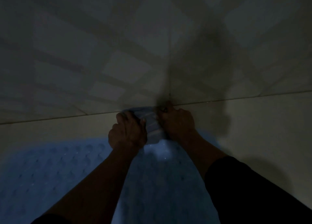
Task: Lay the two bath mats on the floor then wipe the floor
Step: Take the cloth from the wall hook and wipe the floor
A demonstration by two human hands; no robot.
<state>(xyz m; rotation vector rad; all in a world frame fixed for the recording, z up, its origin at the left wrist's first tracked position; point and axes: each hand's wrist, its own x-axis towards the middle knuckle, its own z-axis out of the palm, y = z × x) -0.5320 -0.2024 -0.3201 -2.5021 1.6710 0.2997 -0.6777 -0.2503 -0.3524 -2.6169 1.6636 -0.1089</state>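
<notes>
A dim, tiled floor [253,122] is seen from above, with grout lines crossing it and soft shadows falling over the pale tiles. A blue bath mat [42,173] with a raised bubble texture is spread across the lower part of the view, lying flat on the floor beneath both forearms.

Between the two hands a bunched, light-blue ribbed cloth [152,122] is held, just beyond the far edge of the mat and close to where two grout lines meet. Whether this bundle is a second mat or a wiping cloth cannot be told in the poor light.

The left hand [128,132] is placed on the left side of the bundle, its fingers curled over the far top edge and its thumb laid against the near side, so that the fabric is gripped between them. The right hand [177,120] is set against the right side of the bundle, its fingers curled tight and the fabric's edge pinched at the fingertips near the grout junction. The folds of the cloth are gathered in the gap between the two hands.

A dark sleeve [244,190] is seen on the right forearm, pushed back from the wrist.
</notes>
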